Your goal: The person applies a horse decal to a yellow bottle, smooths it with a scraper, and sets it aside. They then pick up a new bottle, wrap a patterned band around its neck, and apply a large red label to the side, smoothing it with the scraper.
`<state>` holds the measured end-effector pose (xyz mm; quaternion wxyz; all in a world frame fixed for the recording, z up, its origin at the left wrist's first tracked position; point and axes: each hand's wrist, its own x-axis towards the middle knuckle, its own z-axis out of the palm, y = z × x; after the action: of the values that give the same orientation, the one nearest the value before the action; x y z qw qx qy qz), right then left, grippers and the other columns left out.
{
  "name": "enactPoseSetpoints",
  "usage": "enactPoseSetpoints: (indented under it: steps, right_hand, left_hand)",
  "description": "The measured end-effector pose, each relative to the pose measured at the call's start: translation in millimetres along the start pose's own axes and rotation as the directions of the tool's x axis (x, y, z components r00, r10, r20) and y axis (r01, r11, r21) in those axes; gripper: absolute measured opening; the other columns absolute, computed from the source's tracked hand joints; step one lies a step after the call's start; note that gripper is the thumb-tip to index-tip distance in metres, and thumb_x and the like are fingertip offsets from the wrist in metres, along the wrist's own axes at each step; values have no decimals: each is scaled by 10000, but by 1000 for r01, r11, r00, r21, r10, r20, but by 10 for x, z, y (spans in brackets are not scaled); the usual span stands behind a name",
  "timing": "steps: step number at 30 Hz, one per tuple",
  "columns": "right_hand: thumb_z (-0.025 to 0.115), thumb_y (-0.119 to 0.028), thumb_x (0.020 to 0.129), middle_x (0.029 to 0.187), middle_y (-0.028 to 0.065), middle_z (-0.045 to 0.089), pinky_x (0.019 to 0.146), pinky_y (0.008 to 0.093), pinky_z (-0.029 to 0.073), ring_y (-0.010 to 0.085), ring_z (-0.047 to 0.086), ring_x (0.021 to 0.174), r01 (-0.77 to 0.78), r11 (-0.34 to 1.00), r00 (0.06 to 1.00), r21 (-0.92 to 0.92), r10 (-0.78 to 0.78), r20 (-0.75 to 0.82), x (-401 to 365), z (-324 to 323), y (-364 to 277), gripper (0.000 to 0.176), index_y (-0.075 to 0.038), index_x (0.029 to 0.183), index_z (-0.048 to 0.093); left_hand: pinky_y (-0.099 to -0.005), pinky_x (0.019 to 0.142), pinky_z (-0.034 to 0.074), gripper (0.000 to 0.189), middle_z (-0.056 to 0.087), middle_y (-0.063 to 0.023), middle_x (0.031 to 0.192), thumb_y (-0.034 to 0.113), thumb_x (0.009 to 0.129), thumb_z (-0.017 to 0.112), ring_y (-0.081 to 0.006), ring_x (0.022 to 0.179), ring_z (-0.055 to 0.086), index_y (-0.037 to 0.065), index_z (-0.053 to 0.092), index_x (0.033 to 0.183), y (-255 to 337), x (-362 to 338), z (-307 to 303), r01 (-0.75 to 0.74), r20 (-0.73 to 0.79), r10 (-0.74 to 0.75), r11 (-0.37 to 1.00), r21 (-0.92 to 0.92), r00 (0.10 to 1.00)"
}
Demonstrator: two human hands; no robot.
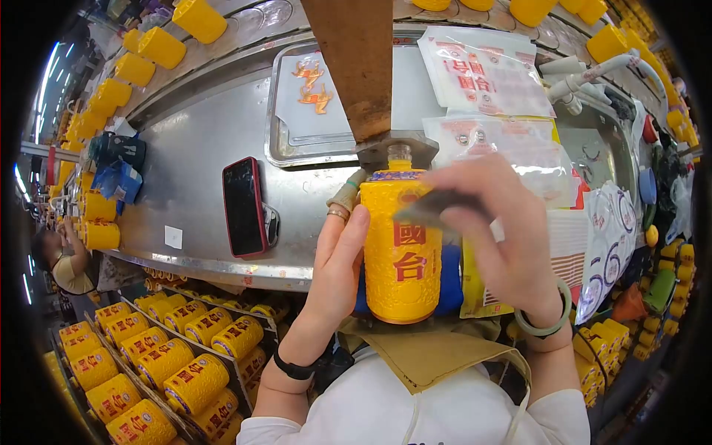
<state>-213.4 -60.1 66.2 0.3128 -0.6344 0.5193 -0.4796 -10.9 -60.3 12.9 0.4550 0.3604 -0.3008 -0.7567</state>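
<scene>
A yellow bottle (400, 252) with red characters and a blue neck band stands upright under a brown post with a metal clamp (397, 150). My left hand (337, 259) grips the bottle's left side, with rings on two fingers. My right hand (500, 237) is on the bottle's right side and holds a dark flat piece (437, 204) against its upper front. A black band sits on my left wrist and a green bangle on my right.
A red-cased phone (245, 206) lies on the steel table (193, 141). A metal tray (297, 111) holds label sheets. Bagged labels (482, 74) lie at the right. Several yellow bottles (159, 356) fill crates at lower left. Another person (63, 259) works at far left.
</scene>
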Motion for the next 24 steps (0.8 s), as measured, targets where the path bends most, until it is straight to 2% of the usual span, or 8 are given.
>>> enactPoseSetpoints:
  steps: [2, 6, 8, 10, 12, 14, 19, 24]
  right_hand:
    - [642, 90, 864, 985, 114, 682, 790, 364, 518, 245, 648, 906, 378, 871, 912, -315, -292, 288, 88, -19, -58, 350, 2, 1199, 691]
    - [660, 108, 810, 1007, 140, 693, 797, 372, 522, 281, 646, 908, 326, 839, 944, -436, -308, 115, 144, -139, -104, 364, -4, 1151, 720]
    - [605, 116, 874, 1059, 117, 689, 839, 342, 512, 210, 638, 974, 230, 913, 973, -337, -212, 91, 50, -173, -59, 335, 17, 1182, 691]
    - [556, 76, 941, 1029, 85, 675, 823, 280, 496, 168, 640, 907, -27, 995, 998, 100, 33, -61, -82, -112, 77, 265, 6, 1157, 692]
    - [593, 6, 963, 1021, 6, 566, 806, 217, 422, 76, 512, 912, -297, 883, 953, 362, 297, 57, -252, -97, 88, 326, 15, 1288, 602]
    - [675, -72, 943, 969, -30, 490, 760, 194, 376, 61, 446, 871, -279, 914, 957, 295, 238, 167, -437, -58, 287, 442, -8, 1362, 551]
    - [820, -177, 894, 855, -46, 424, 711, 203, 361, 54, 425, 782, -564, 728, 824, 390, 524, 214, -616, 225, 274, 740, -34, 1512, 438]
    - [821, -208, 906, 843, -49, 428, 709, 204, 366, 53, 434, 780, -559, 730, 828, 392, 514, 225, -632, 245, 311, 743, -33, 1518, 438]
  left_hand:
    - [-386, 1182, 369, 553, 483, -143, 1520, 261, 1128, 420, -214, 1399, 479, -20, 285, 1585, 7, -7, -6, 21, 29, -21, 1000, -12, 999]
    - [-385, 1188, 360, 557, 483, -150, 1518, 226, 1118, 448, -222, 1412, 468, -28, 282, 1584, 5, -14, 21, -2, -1, 2, 1000, 8, 1000]
    - [-387, 1191, 355, 578, 472, -168, 1527, 171, 1096, 490, -229, 1425, 457, -36, 268, 1588, -10, -29, 3, -41, 16, 39, 991, 126, 999]
    - [-393, 1192, 353, 610, 461, -176, 1535, 154, 1082, 515, -237, 1427, 454, -38, 245, 1594, -13, -94, -2, -34, 1, 35, 987, 155, 999]
    - [-398, 1193, 351, 644, 450, -184, 1543, 137, 1068, 540, -245, 1430, 450, -39, 222, 1601, -14, -147, -10, -26, -17, 30, 983, 183, 999]
    - [-407, 1187, 366, 748, 420, -196, 1566, 96, 1030, 608, -258, 1436, 445, -25, 161, 1618, -16, -189, -17, -27, 14, 26, 989, 147, 1000]
    - [-402, 1177, 390, 852, 400, -197, 1574, 21, 972, 679, -257, 1428, 453, -6, 132, 1624, -37, -215, -17, -65, 70, 52, 976, 208, 996]
    - [-400, 1175, 398, 855, 398, -188, 1573, 13, 967, 686, -247, 1419, 459, -1, 139, 1623, -26, -210, -25, -70, 88, 52, 971, 227, 995]
